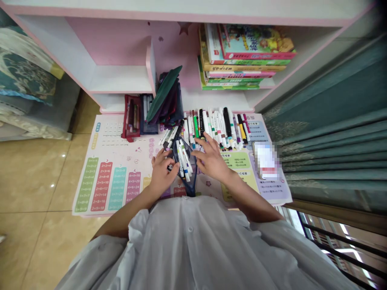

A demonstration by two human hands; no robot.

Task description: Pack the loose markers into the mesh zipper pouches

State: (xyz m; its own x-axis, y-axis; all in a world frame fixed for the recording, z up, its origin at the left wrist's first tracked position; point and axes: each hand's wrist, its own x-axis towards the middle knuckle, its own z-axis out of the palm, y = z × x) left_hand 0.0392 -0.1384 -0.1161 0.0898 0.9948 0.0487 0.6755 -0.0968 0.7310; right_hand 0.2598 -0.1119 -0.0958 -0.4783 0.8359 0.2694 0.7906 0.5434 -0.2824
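A dark blue zip pouch (190,186) lies in front of me, spread wide, with several white markers (183,159) in it. My left hand (163,171) is at the pouch's left side, its fingers curled and thumb bent in around a dark edge of it. On the other side, my right hand (213,159) has its fingers spread, the thumb by the pouch's right rim and the fingertips over the near edge of a row of markers (211,125). A smaller bunch of markers (169,136) lies just beyond my left hand.
Behind the left hand are a red pouch (132,117) with pens, a blue pouch (148,125) and a pile of dark and green pouches (166,96). A phone (266,160) lies right on the printed desk mat (104,149). Books (244,60) are stacked on the shelf; a curtain (329,121) hangs right.
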